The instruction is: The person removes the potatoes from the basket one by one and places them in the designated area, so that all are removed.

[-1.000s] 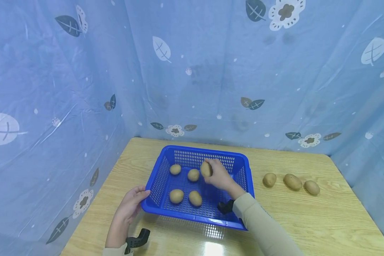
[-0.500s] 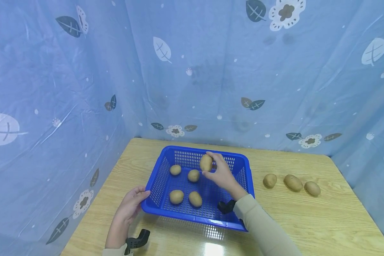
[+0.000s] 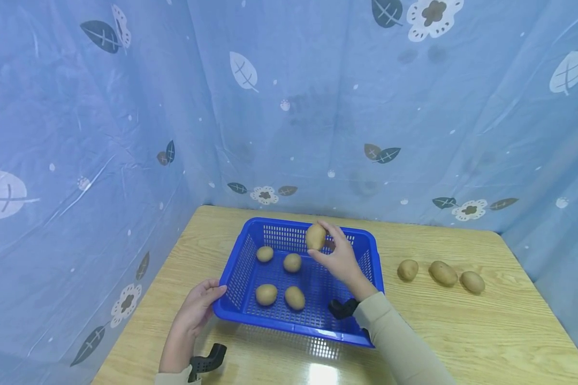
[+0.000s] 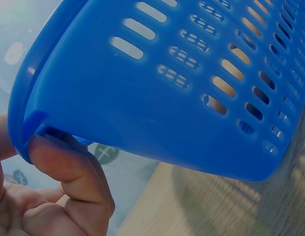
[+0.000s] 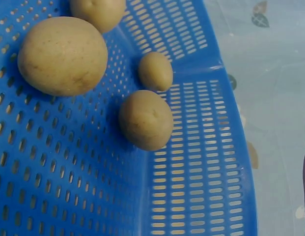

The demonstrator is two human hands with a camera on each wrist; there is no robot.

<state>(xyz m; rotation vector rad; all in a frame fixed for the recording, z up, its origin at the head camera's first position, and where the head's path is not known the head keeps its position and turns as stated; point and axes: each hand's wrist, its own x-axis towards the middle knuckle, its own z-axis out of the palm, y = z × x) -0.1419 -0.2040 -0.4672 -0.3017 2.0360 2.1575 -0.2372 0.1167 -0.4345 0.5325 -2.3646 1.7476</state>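
My right hand pinches a potato between thumb and fingers, over the back part of a blue plastic basket. The basket's near-left corner is in the grip of my left hand; the left wrist view shows curled fingers under its rim. Inside the basket lie several more potatoes, among them a round potato just left of the held one and an oval potato nearer the front. From the right wrist, a large potato shows close up on the perforated floor; the held potato is outside that view.
On the wooden table, right of the basket, a roundish potato, a longer potato and a third potato lie in a row. A blue patterned curtain hangs behind the table and along its sides.
My right hand has lifted the potato from low in the basket, up and toward its back rim, tilting it upright. The left hand and the other potatoes stay in place.
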